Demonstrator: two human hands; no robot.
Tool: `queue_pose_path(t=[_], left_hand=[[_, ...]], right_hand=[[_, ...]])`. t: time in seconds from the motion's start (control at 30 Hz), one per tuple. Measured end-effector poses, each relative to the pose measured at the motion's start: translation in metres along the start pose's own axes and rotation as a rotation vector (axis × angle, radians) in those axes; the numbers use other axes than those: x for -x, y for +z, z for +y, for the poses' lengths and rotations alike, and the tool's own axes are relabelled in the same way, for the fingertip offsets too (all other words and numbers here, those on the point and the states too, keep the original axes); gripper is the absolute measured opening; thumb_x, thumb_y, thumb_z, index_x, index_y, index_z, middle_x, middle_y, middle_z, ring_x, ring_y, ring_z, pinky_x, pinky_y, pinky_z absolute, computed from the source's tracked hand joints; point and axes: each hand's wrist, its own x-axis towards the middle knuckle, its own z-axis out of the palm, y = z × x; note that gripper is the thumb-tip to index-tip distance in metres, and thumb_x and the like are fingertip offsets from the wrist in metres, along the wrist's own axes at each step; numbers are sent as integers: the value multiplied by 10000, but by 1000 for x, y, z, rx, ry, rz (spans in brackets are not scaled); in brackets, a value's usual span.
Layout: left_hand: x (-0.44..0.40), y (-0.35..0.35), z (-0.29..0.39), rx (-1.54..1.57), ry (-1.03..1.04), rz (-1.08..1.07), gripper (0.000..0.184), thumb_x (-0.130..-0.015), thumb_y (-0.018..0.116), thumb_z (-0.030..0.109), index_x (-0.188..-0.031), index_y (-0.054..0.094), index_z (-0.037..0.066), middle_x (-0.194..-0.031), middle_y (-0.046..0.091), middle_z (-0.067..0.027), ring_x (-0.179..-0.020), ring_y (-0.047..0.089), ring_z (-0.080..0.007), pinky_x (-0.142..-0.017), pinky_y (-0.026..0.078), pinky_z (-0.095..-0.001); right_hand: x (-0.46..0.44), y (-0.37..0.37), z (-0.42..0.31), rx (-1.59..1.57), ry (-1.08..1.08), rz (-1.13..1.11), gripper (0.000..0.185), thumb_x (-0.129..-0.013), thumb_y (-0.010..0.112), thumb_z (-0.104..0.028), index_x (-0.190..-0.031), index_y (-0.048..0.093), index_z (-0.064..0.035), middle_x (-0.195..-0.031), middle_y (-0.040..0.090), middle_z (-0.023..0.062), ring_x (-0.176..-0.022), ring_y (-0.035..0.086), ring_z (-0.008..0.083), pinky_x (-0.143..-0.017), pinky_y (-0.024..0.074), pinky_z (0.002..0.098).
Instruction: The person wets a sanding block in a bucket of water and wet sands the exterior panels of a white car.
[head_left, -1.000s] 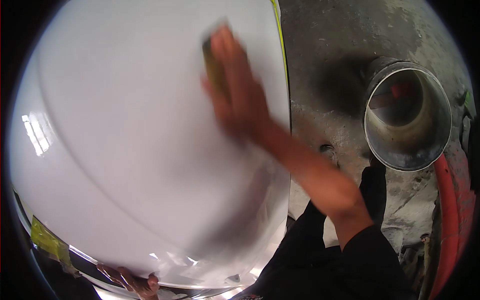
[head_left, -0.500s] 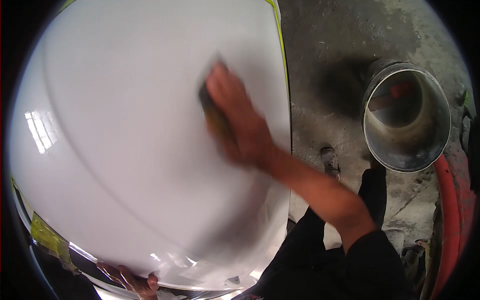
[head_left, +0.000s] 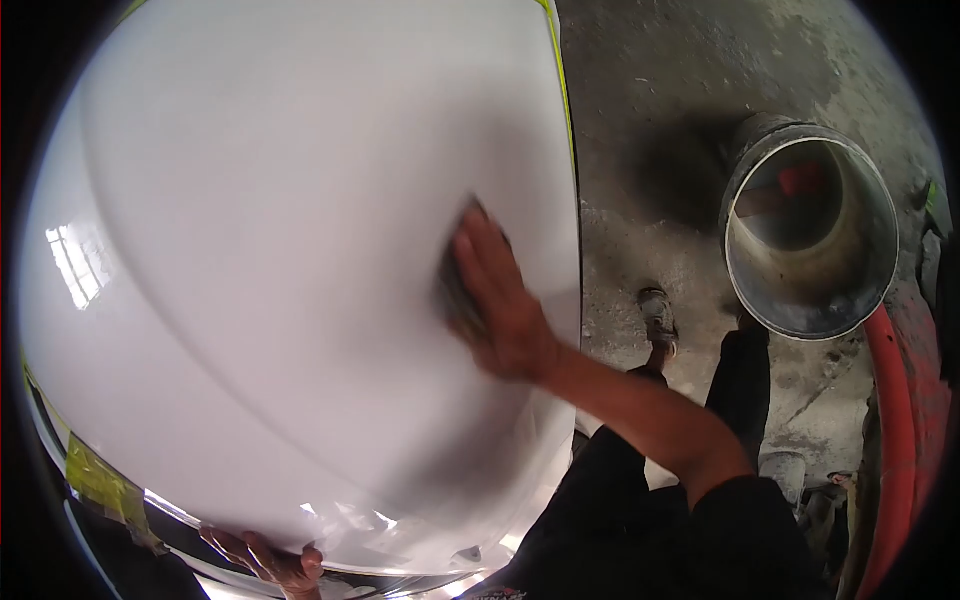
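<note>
Your right hand has its grip clamped on a dark block, against the white panel's right half! Your left hand touches the panel's bottom edge, its grip impossible to tell.

A workshop here, paint-and-body sort by the look: scuffed concrete floor, grimy bucket, glossy white panel edged with yellow-green tape!

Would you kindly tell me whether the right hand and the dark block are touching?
Touching: the head view shows the right hand with its fingers laid along the dark block, no gap showing between them.
</note>
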Motion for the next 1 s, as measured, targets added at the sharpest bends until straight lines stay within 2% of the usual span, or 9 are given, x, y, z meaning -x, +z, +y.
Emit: queue_pose_path(t=[0.13,0.27,0.37,0.43,0.57,0.63,0.7,0.93,1.0], left_hand=[[6,2,-2,-23,6,-25,877,-982,314,717,-1591,247,90,-1620,195,-290,-1492,175,-505,-1174,181,-651],[4,5,1,-40,-18,-15,869,-988,284,711,-1591,243,86,-1623,188,-287,-1495,172,-499,-1180,179,-647],[4,0,-2,-68,-12,-29,863,-991,272,708,-1591,243,87,-1624,183,-286,-1499,166,-492,-1183,180,-641],[2,-1,1,-92,-2,-49,863,-992,269,707,-1590,244,87,-1625,182,-285,-1501,161,-489,-1184,182,-638],[5,1,-3,-24,-13,-12,871,-991,278,706,-1588,243,73,-1623,188,-284,-1502,161,-487,-1186,181,-634],[5,2,0,-10,-40,-10,874,-992,285,705,-1587,242,66,-1623,191,-282,-1502,162,-486,-1188,181,-631],[4,3,1,-41,-23,-25,880,-991,287,705,-1588,233,61,-1624,187,-281,-1502,163,-486,-1187,182,-630],[4,2,2,3,-34,-29,899,-988,299,708,-1588,213,44,-1636,139,-278,-1504,153,-484,-1192,173,-630],[2,3,2,9,-23,-11,892,-990,300,706,-1588,219,50,-1640,128,-273,-1509,143,-476,-1195,176,-625]], right_hand=[[-48,-2,32,65,-78,93,758,-907,658,-108,-1537,259,29,-1591,247,302,-1479,221,496,-1204,232,534],[-163,-32,35,56,54,134,525,-953,619,-139,-1405,425,45,-1416,477,300,-1280,487,472,-1025,463,446],[-91,-1,26,118,-70,295,640,-944,639,-153,-1492,360,26,-1530,374,288,-1424,375,436,-1156,349,453],[-6,6,4,-13,42,80,749,-919,654,-124,-1555,279,2,-1618,224,272,-1514,194,430,-1221,205,509],[-34,-1,23,30,-31,87,728,-925,635,-111,-1551,281,7,-1621,217,269,-1508,203,438,-1221,219,492],[-132,-28,25,-60,121,115,580,-958,616,-153,-1475,397,-9,-1522,392,247,-1408,393,408,-1109,396,449],[-196,-20,59,307,-323,509,386,-1040,476,-207,-1168,536,153,-1262,569,373,-1153,579,528,-983,512,503],[74,15,-9,-67,247,9,761,-954,620,-176,-1574,213,-9,-1616,215,276,-1504,180,466,-1225,188,528],[34,10,14,10,174,84,743,-955,617,-176,-1565,231,-5,-1606,234,281,-1495,199,473,-1216,219,520]])
